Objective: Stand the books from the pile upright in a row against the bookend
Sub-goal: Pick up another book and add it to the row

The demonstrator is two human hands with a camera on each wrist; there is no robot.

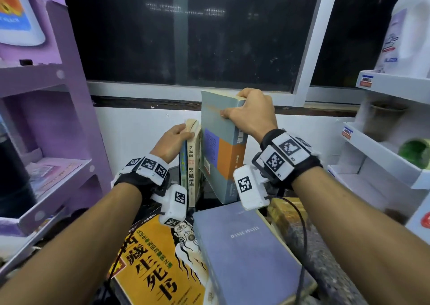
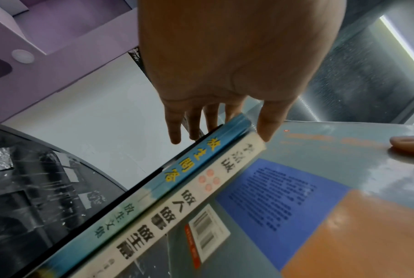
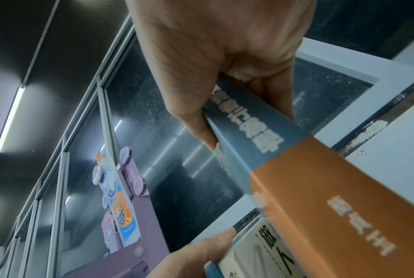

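Note:
Two thin books stand upright in the row: a blue-spined book [image 1: 183, 165] [image 2: 189, 161] and a cream-spined book [image 1: 192, 165] [image 2: 182, 205]. My left hand [image 1: 186, 131] [image 2: 221, 131] pinches their tops, fingers on the left and thumb on the right. My right hand [image 1: 232, 104] [image 3: 243, 122] grips the top of a thick grey and orange book [image 1: 221, 151] [image 3: 331, 197]. It stands tilted just right of the cream book. The pile lies in front: a yellow book [image 1: 158, 265] and a grey-purple book [image 1: 244, 246]. The bookend is not plainly visible.
A purple shelf unit [image 1: 46, 76] stands close on the left. White shelves [image 1: 384, 83] on the right carry a white bottle [image 1: 407, 37] and a green roll [image 1: 416, 151]. A dark window [image 1: 186, 37] and a white wall lie behind the row.

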